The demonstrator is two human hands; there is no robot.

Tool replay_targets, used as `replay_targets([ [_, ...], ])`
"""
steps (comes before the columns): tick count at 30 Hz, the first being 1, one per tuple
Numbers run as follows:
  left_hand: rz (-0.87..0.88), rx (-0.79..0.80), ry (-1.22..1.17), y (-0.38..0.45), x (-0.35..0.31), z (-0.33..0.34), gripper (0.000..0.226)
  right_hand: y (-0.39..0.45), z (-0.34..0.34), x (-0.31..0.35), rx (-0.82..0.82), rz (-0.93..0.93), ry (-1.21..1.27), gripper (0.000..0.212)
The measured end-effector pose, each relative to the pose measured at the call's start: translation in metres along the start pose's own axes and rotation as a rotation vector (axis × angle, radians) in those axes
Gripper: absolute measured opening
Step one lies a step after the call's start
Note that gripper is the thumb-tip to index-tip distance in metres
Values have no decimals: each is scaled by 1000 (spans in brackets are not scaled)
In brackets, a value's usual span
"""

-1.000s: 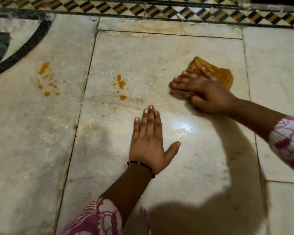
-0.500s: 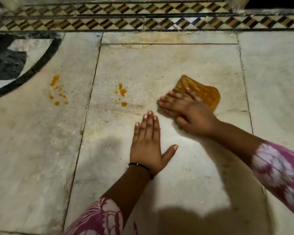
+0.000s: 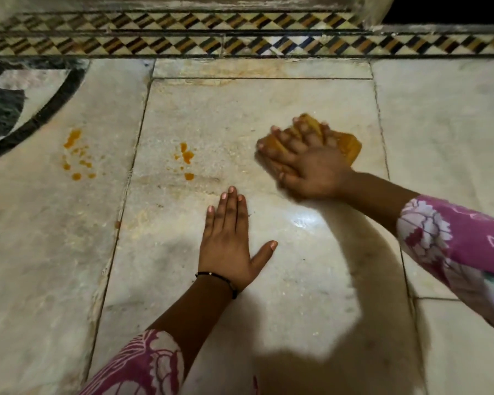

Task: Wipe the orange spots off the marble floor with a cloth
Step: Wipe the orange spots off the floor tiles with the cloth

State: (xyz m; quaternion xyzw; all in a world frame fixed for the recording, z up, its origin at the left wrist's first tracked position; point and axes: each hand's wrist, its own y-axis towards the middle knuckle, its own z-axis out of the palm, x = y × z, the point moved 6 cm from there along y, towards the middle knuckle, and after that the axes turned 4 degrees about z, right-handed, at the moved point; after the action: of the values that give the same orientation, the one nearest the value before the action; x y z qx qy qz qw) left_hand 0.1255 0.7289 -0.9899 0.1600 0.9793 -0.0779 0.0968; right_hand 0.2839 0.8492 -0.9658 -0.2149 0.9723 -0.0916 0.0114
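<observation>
An orange cloth [image 3: 348, 145] lies on the white marble floor [image 3: 240, 109], right of centre. My right hand [image 3: 311, 169] presses down on it with fingers spread, blurred by motion. One group of orange spots [image 3: 187, 156] sits on the same slab, a hand's width left of the cloth. A second group of orange spots [image 3: 76, 155] lies on the slab further left. My left hand [image 3: 228, 246] rests flat on the floor below the middle spots, fingers straight, holding nothing.
A patterned mosaic border [image 3: 240, 44] and a raised step run along the far edge. A black curved inlay [image 3: 40, 121] marks the floor at far left. My shadow [image 3: 325, 337] falls over the near floor.
My right hand slid the cloth left toward the middle spots, then turned so its spread fingers point further away. My left hand stayed in place.
</observation>
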Motion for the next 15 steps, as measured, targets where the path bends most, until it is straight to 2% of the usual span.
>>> replay_targets([
  [2,-1,7,-12,0,1,0,93,-35,6,29,-11,-180,-41,65],
  [5,56,38,-59,2,8,-2,94,-90,12,29,-47,-241,25,64],
  [7,167,119,-53,1,22,-7,92,-110,7,15,-75,-149,143,69],
  [9,237,203,-6,-2,47,-21,94,-116,-1,9,-86,36,261,74],
  [12,168,371,161,-5,94,-57,104,-115,1,23,-14,271,261,88],
  [15,187,496,407,-8,132,-103,106,-98,7,47,62,180,131,97],
])
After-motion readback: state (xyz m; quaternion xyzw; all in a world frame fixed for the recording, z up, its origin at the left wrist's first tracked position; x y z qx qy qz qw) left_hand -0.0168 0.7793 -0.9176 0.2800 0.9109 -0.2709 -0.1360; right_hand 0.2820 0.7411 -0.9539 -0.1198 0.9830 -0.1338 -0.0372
